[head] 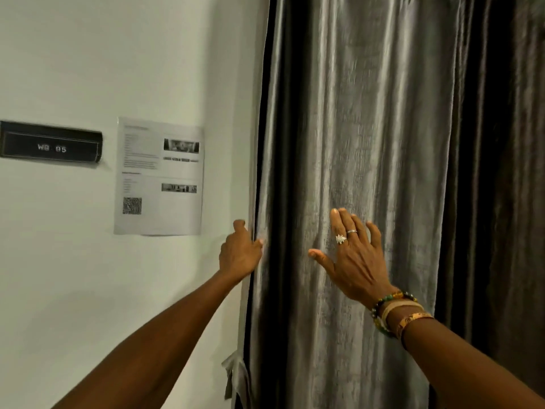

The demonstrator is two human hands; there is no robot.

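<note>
A shiny grey curtain (368, 128) hangs in long vertical folds over the right half of the view. My left hand (240, 252) grips the curtain's left edge where it meets the white wall, fingers curled round the hem. My right hand (352, 258) lies flat on the cloth further right, fingers straight and spread. It wears two rings, and several bracelets sit on the wrist.
On the white wall (103, 69) to the left are a black nameplate (51, 144) reading "WB 05" and a printed paper sheet (159, 177) with a QR code. The curtain turns darker at the far right (501, 172). A loose cloth tab (233, 370) hangs at the lower hem.
</note>
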